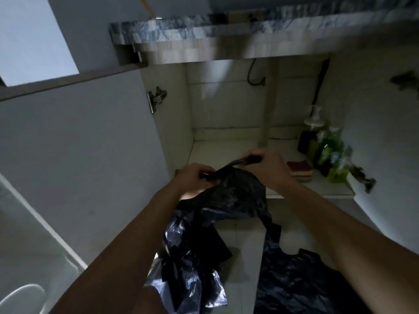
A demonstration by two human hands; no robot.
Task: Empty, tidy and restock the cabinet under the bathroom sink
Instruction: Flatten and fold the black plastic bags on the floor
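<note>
Gripping a black plastic bag (235, 193) by its top edge, I have both hands curled tight on it. My left hand (197, 175) bunches one gathered end and my right hand (267, 165) pinches the other a little higher. The plastic stretches taut between them while the rest sags toward the floor tiles. I hold it just in front of the open cabinet (217, 150), over its front lip. Inside, a cluster of green bottles (328, 152) stands in the right corner with a pump dispenser (312, 123) behind them and a sponge (299, 169) just beside them. A second dark bag (299, 286) lies crumpled on the tiles by my right forearm. I judge this to be the tidying step — folding or knotting the bag so it can be stowed, though I cannot tell which. The next move calls for bringing the two ends together and pressing the loose plastic flat — without sweeping it into the bottles.
</note>
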